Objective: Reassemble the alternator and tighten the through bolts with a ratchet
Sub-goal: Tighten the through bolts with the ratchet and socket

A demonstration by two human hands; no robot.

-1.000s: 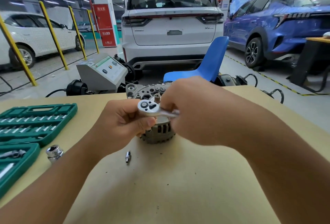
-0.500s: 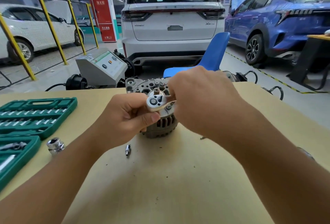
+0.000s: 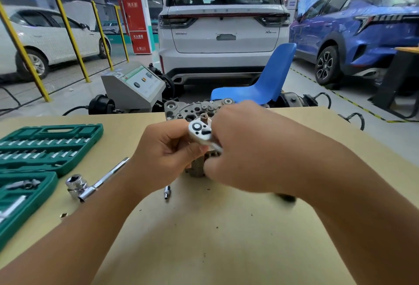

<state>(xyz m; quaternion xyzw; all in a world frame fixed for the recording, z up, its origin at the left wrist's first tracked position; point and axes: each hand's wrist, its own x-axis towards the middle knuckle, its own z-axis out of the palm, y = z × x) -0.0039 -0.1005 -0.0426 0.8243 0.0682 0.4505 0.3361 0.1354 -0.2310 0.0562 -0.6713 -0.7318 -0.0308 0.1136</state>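
Gripping the ratchet [image 3: 201, 133] over the alternator [image 3: 192, 110], both hands curl round it; the white car [image 3: 223, 35] badge reads "X".

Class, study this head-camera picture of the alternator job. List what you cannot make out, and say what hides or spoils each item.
- Grey metal alternator: head view, lower body hidden behind both hands.
- Through bolt and socket under the silver ratchet head: not visible, covered by the ratchet and the left hand.
- Ratchet handle: hidden inside the right hand, whose lower edge is motion-blurred.
- Green plastic socket case: cut off by the left edge; socket sizes too small to read.
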